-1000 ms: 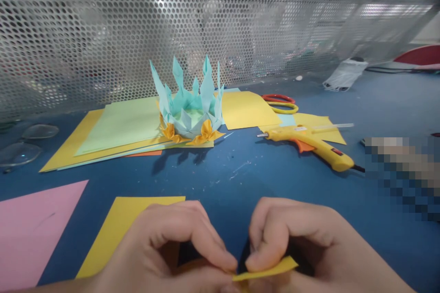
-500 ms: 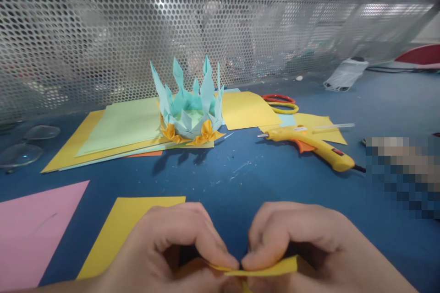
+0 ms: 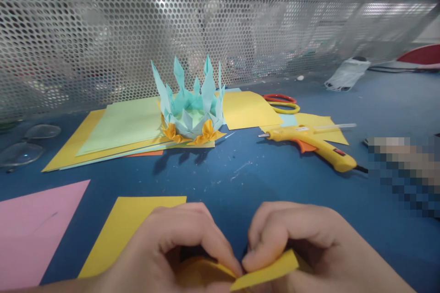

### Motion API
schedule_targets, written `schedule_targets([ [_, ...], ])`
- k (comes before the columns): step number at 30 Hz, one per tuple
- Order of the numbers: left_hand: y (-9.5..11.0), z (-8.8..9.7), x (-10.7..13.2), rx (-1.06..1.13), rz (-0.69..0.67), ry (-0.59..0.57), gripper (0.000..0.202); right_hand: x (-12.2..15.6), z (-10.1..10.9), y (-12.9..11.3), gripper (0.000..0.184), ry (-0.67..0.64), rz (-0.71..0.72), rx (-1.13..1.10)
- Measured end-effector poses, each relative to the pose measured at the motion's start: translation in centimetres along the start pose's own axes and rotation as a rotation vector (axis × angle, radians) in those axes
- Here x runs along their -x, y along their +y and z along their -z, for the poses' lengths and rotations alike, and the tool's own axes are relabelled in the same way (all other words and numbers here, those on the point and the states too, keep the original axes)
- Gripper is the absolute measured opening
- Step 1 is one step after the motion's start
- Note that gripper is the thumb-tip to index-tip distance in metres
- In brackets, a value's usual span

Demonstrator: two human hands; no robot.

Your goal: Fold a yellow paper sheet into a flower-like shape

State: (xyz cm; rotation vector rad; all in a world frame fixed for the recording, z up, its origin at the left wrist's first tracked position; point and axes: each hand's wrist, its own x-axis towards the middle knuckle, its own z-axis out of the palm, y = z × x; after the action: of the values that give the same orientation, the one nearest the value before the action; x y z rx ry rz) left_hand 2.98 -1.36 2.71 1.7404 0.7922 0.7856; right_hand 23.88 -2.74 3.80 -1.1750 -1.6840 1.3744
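Note:
At the bottom of the view my left hand (image 3: 165, 247) and my right hand (image 3: 309, 242) pinch one small piece of yellow paper (image 3: 266, 271) between fingertips and thumbs. The fingertips of both hands meet at its middle, and the paper's right end sticks out tilted upward. Part of the paper curls under my left fingers. A yellow sheet (image 3: 120, 229) lies flat on the blue table (image 3: 257, 174) just behind my left hand.
A pale blue folded paper crown with orange petals (image 3: 190, 105) stands on a stack of green and yellow sheets (image 3: 117, 128). A yellow glue gun (image 3: 316, 144), scissors (image 3: 282, 103), a pink sheet (image 3: 30, 229) and a perforated metal screen (image 3: 206, 23) surround it.
My fingers have worked the small yellow paper: its right end now tilts up more steeply, and a fold bulges under my left fingers. The hands stay in the same spot.

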Motion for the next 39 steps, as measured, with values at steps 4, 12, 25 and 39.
schedule_targets([
  [4, 0.19, 0.09, -0.33, -0.046, 0.044, -0.079, 0.009, -0.17, -0.26, -0.02, 0.005, -0.037, -0.003, -0.08],
  [12, 0.26, -0.19, -0.23, 0.003, 0.144, 0.009, 0.012, -0.23, 0.02, 0.33, 0.015, -0.045, -0.046, -0.104],
  [25, 0.28, -0.21, -0.42, -0.052, 0.219, 0.055, 0.006, -0.48, 0.45, 0.11, 0.009, -0.1, -0.214, 0.005],
  [39, 0.43, -0.11, -0.52, 0.072, 0.3, 0.059, 0.007, -0.41, 0.52, 0.41, 0.005, -0.089, -0.159, -0.147],
])
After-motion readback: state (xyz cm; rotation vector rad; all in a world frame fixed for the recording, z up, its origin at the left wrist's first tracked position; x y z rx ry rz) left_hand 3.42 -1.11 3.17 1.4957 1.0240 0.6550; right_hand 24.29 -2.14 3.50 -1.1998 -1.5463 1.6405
